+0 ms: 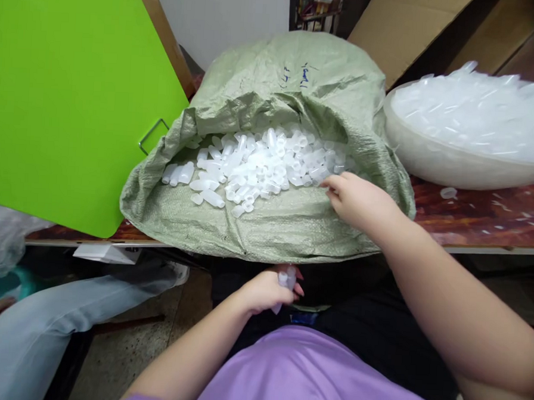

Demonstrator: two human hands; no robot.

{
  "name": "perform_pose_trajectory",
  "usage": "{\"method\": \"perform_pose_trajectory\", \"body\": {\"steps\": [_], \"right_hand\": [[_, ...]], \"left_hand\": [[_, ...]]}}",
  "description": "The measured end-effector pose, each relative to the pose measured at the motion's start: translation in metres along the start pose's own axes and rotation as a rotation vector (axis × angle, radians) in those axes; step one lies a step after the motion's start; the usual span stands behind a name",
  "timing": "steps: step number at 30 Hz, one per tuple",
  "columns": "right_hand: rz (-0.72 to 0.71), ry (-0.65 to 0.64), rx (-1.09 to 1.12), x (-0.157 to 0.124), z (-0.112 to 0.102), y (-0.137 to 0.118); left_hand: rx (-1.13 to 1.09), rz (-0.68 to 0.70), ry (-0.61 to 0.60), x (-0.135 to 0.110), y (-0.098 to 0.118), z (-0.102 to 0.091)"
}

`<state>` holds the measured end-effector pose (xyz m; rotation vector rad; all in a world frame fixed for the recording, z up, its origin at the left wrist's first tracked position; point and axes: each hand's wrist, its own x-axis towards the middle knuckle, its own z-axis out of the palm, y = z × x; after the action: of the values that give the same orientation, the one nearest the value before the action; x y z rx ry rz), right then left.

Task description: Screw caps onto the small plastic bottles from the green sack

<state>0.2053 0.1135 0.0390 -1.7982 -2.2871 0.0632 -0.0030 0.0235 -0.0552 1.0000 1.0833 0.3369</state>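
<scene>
A pale green woven sack (pixel 288 225) lies on its side with its mouth toward me. Inside it is a loose heap of small translucent white plastic tubes (pixel 255 169), some with flattened ends. My right hand (pixel 350 195) is at the right edge of this heap, its fingers curled and pressed together; whatever is in them is hidden. Below the sack's front edge, my left hand (pixel 268 292) is closed around a few plastic tubes (pixel 287 277), which stick out between thumb and fingers.
At the right, a large whitish bowl (pixel 465 168) heaped with clear plastic pieces stands on the reddish table (pixel 485 217). A green board (pixel 75 94) with a metal loop rises at left. Cardboard (pixel 405 28) stands behind. Another person's jeans-clad leg (pixel 64 315) is at lower left.
</scene>
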Motion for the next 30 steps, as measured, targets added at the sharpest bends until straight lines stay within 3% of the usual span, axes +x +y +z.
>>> {"method": "perform_pose_trajectory", "body": {"steps": [2,4,8,12,16,18,22,27,28,30], "right_hand": [[-0.020,-0.046,-0.081,0.028,0.007,0.004],[-0.043,-0.066,-0.097,0.046,0.014,0.006],[-0.024,-0.035,-0.116,0.048,0.017,0.003],[-0.090,-0.021,0.126,0.012,0.002,-0.007],[-0.490,-0.333,0.500,-0.042,-0.016,-0.020],[-0.574,-0.391,0.589,-0.062,-0.020,-0.024],[-0.649,-0.351,0.692,-0.084,-0.017,-0.028],[-0.817,-0.057,0.537,-0.098,-0.008,-0.032],[-0.802,-0.040,0.531,-0.101,-0.005,-0.034],[-0.621,-0.101,0.575,-0.104,0.003,-0.037]], "left_hand": [[-0.050,-0.088,-0.091,-0.012,0.000,0.001],[-0.072,-0.124,-0.098,-0.024,0.002,-0.001],[-0.107,-0.055,-0.106,-0.044,0.014,-0.010],[-0.063,0.042,-0.088,-0.055,0.031,-0.016],[-0.093,0.096,-0.049,-0.059,0.043,-0.016],[-0.082,0.088,-0.047,-0.059,0.047,-0.015],[-0.102,0.094,-0.078,-0.057,0.050,-0.012],[-0.229,0.046,-0.156,-0.052,0.048,-0.012],[-0.222,0.037,-0.165,-0.052,0.048,-0.012],[-0.136,0.044,-0.121,-0.052,0.050,-0.010]]}}
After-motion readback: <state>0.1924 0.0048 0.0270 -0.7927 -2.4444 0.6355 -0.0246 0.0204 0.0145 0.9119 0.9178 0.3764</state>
